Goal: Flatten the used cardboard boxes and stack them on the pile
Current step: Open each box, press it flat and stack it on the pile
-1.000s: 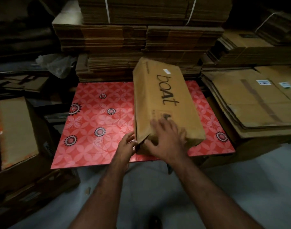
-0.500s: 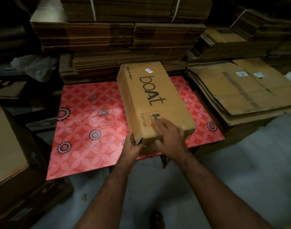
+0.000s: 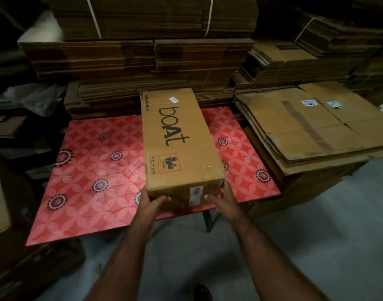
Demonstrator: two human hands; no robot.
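Note:
A long brown cardboard box [image 3: 177,135] printed "boAt" lies lengthwise on a red patterned table [image 3: 95,177], still in its full box shape. My left hand [image 3: 150,203] grips its near left corner, thumb across the end face. My right hand [image 3: 224,199] grips the near right corner, fingers round the side and thumb on the end face. A pile of flattened boxes [image 3: 312,131] lies to the right of the table.
Tall stacks of flattened cardboard [image 3: 155,61] stand behind the table, some bound with white straps. More bundles [image 3: 294,59] stand at the back right. Boxes [image 3: 3,213] crowd the left side. Grey floor [image 3: 316,224] lies in front and to the right.
The box has dropped from a tilt to lie flat and square on the table. My right hand left its top face and took the near right corner; my left hand shifted on the left corner.

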